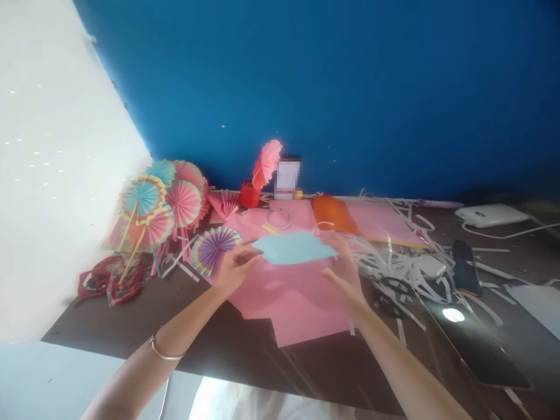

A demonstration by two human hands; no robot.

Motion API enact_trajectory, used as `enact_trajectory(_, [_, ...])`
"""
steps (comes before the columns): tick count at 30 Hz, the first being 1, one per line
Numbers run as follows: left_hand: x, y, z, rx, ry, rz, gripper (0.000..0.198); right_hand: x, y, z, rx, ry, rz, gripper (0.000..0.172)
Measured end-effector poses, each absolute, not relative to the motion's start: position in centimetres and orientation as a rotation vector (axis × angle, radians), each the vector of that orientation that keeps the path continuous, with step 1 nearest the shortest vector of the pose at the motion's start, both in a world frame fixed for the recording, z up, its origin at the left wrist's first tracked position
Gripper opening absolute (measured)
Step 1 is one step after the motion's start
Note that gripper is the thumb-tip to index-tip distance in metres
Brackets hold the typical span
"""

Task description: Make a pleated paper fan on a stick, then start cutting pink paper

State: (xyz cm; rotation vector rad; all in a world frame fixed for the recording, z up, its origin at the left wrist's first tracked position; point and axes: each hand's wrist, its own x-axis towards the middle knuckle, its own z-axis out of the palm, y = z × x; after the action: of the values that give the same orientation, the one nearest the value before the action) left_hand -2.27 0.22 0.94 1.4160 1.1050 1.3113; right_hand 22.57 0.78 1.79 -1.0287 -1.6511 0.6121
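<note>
A light blue paper sheet point(294, 247) is held above a spread of pink paper sheets point(292, 303) on the dark table point(140, 315). My left hand point(236, 267) pinches the blue sheet's left edge. My right hand point(345, 273) grips its right edge, fingers curled under it. A thin bangle point(164, 350) sits on my left wrist. The picture is blurred by motion.
Several folded paper fans point(161, 204) on sticks lie at the left. A red cup point(250, 193) with a pink fan, an orange sheet point(333, 213) and a tape ring point(279, 218) sit behind. White paper strips point(394, 256), scissors point(391, 294), a phone point(475, 344) and a white box point(490, 214) lie right.
</note>
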Motion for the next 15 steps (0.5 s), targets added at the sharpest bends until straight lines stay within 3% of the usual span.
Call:
enact_trajectory(4, [-2.73,0.45,0.77,1.439,1.067,1.316,0.021,22.89,1.11,1.78,-1.131,-1.685,0.74,0.047])
enact_trajectory(9, [-2.8,0.21,0.61,1.579,1.024,1.211,0.017,22.69,1.11,1.82,-1.093,-1.679,0.808,0.021])
enact_trajectory(15, [-2.68,0.04,1.16,1.758,1.162,1.171,0.011,22.38,1.02,1.75,-1.085,-1.67,0.821,0.015])
